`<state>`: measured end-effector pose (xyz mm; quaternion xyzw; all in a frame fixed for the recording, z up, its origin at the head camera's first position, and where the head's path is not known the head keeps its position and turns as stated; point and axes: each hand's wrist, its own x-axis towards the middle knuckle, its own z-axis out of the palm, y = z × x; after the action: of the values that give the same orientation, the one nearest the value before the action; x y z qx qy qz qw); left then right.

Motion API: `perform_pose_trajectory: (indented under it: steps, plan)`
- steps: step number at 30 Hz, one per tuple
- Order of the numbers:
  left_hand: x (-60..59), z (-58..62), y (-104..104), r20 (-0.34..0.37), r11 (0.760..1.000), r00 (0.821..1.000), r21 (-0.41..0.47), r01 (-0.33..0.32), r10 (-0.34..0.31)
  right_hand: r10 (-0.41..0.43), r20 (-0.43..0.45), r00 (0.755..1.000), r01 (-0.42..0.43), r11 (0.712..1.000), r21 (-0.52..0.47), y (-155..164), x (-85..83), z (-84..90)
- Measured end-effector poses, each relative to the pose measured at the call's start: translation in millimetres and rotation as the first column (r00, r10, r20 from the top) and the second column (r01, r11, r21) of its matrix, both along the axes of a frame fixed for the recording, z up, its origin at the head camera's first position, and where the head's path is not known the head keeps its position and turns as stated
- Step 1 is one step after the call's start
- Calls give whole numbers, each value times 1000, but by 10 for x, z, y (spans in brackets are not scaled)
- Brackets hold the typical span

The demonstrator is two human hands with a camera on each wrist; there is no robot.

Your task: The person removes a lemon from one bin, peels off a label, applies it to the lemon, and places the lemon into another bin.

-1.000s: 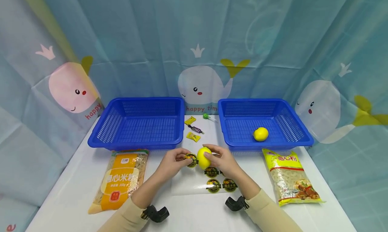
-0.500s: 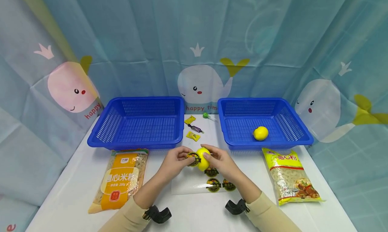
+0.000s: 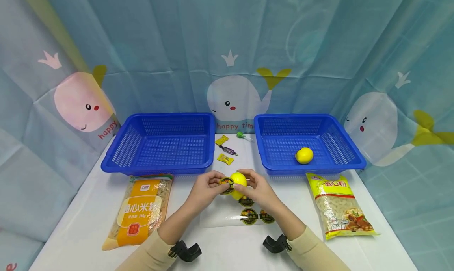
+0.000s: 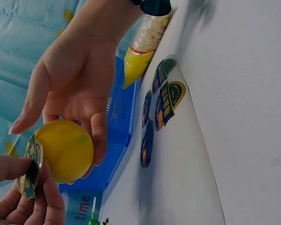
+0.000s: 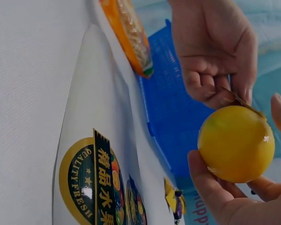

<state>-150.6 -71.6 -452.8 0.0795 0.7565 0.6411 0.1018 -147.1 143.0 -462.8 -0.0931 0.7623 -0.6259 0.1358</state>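
Note:
A yellow lemon [image 3: 239, 179] rests in the curled fingers of my right hand [image 3: 263, 192], above the table's middle. My left hand [image 3: 202, 192] pinches a round black-and-gold sticker [image 3: 225, 182] between thumb and fingers. In the right wrist view the sticker's edge lies against the upper side of the lemon [image 5: 236, 145]. My right thumb stands off the fruit's surface in both wrist views, near the sticker [image 4: 32, 166]. Below the hands lies a white backing sheet [image 3: 220, 219] bearing several more such stickers [image 5: 96, 180].
Behind the hands stand two blue baskets, the left one [image 3: 159, 171] and the right one [image 3: 315, 171] with another lemon [image 3: 304, 155]. Wrapped candies [image 3: 225, 158] and a green lollipop [image 3: 240, 134] lie between them. Orange [image 3: 140, 208] and yellow [image 3: 342, 208] pasta bags flank the arms.
My left hand has brought the sticker rightward against the lemon, which it now partly overlaps. My right thumb has shifted left across the lemon toward the sticker.

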Motion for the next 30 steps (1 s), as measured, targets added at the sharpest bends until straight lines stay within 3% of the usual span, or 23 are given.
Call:
perform_pose_trajectory:
  steps: [12,22,30]
  plan:
    - [15,18,-2,-40,999,999,-27,23,-24,34,-45,998,-34,999,-7,0,19,-32]
    - [8,-22,-15,-80,998,996,-53,45,-49,-34,-36,999,31,997,-64,43,53,30]
    - [31,-1,-21,-93,994,995,-112,15,-26,-19,-31,999,15,992,-124,69,45,27]
